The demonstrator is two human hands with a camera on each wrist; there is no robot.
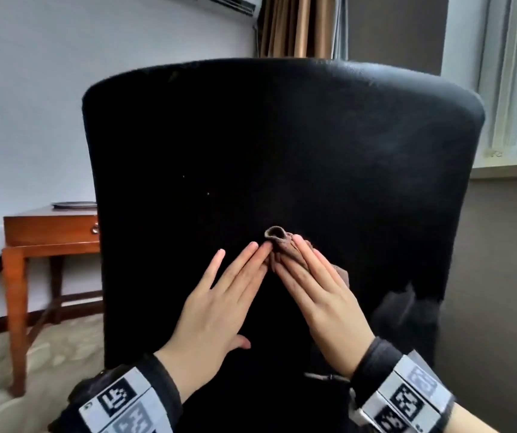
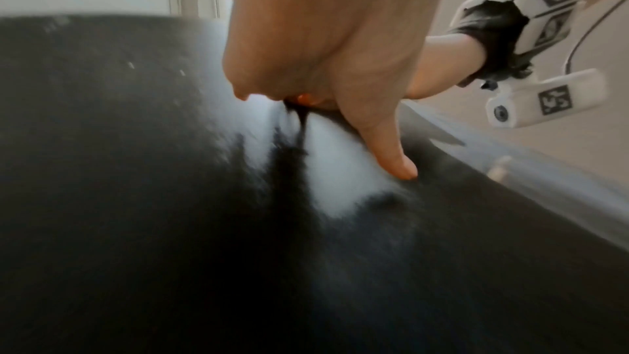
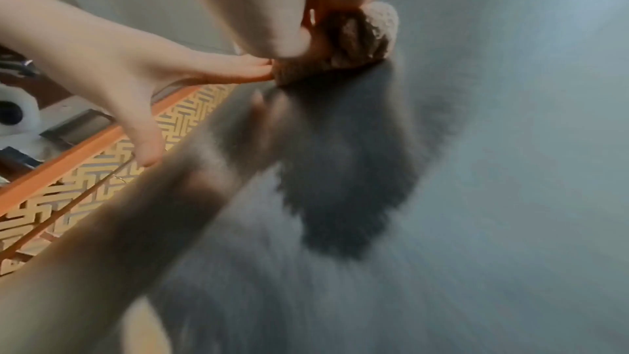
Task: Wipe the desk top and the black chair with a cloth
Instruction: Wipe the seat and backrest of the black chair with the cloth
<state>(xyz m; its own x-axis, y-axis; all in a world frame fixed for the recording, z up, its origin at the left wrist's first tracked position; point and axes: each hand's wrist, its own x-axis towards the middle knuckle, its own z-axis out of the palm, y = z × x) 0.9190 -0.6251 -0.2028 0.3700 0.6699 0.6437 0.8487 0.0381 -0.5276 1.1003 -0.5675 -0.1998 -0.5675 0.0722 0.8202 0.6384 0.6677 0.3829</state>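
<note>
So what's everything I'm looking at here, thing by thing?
chair: one, black, its back fills the middle of the view
cloth: one, brown, bunched against the chair back
side table: one, reddish wood with a drawer, left of the chair
tray: one, dark, on the side table
curtain: one, tan, behind the chair
window: one, white frame, at right
air conditioner: one, white, top of the wall
left hand: flat on the chair, fingertips touching the cloth
right hand: straight fingers pressing the cloth
</note>
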